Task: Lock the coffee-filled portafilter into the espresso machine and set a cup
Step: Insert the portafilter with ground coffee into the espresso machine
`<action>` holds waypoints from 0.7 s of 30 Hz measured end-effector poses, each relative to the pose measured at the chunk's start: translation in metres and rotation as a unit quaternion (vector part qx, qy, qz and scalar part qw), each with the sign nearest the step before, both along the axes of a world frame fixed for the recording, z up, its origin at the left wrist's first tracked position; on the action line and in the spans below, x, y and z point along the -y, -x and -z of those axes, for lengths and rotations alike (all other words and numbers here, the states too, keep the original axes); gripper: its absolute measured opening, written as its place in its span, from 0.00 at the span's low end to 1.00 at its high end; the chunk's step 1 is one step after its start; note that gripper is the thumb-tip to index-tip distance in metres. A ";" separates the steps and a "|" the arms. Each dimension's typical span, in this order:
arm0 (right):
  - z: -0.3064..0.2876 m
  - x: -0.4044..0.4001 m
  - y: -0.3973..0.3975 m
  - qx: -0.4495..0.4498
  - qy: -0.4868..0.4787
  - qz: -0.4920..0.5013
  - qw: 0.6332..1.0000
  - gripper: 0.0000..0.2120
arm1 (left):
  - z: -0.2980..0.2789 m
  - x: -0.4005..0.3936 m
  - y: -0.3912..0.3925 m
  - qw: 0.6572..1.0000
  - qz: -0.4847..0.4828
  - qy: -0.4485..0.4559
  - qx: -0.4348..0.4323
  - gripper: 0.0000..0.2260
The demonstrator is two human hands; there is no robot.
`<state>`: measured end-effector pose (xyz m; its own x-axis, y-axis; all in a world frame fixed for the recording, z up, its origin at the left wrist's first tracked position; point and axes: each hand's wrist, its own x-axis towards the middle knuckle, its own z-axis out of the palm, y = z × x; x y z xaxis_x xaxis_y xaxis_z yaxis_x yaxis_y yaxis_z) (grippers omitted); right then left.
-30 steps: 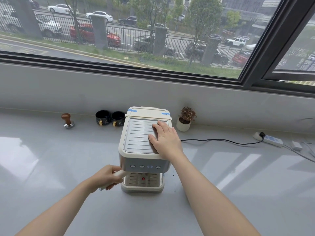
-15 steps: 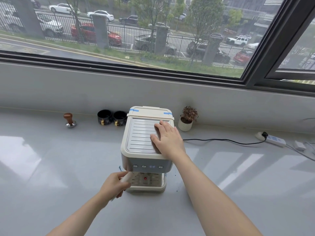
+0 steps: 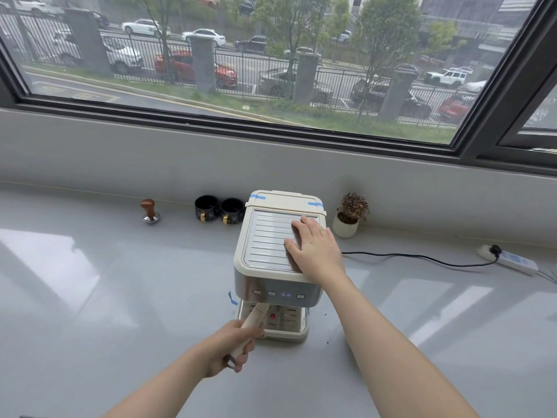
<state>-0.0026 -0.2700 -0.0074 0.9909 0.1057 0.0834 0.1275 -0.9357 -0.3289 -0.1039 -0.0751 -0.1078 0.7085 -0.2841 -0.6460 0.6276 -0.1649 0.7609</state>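
A cream espresso machine [image 3: 265, 242] stands on the grey counter [image 3: 120, 297]. My right hand [image 3: 316, 251] lies flat on its ribbed top, fingers apart. My left hand [image 3: 232, 345] grips the cream handle of the portafilter [image 3: 256, 316], which runs up and back under the machine's front panel; its basket end is hidden there. The handle points toward me and slightly left, above the drip tray [image 3: 289, 330]. Two black cups [image 3: 219, 209] stand side by side by the wall, left of the machine.
A wooden-knobbed tamper [image 3: 149, 211] stands left of the cups. A small potted plant [image 3: 349, 218] sits right of the machine. A black cable [image 3: 422, 257] runs to a power strip [image 3: 509, 258] at far right. Coffee specks dot the counter near the machine.
My left hand has swung the portafilter handle from pointing left of the machine round toward the front. My right hand has stayed on the machine's top.
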 end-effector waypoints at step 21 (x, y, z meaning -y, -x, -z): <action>-0.003 -0.003 0.005 -0.014 -0.044 0.021 0.999 0.24 | 0.017 0.056 0.022 0.964 -0.263 0.040 -0.017 0.08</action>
<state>-0.0073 -0.2674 -0.0046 0.9964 0.0573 0.0622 0.0780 -0.9072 -0.4134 -0.1257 -0.1311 -0.1243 0.7468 0.0575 -0.6626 0.6336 0.2416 0.7350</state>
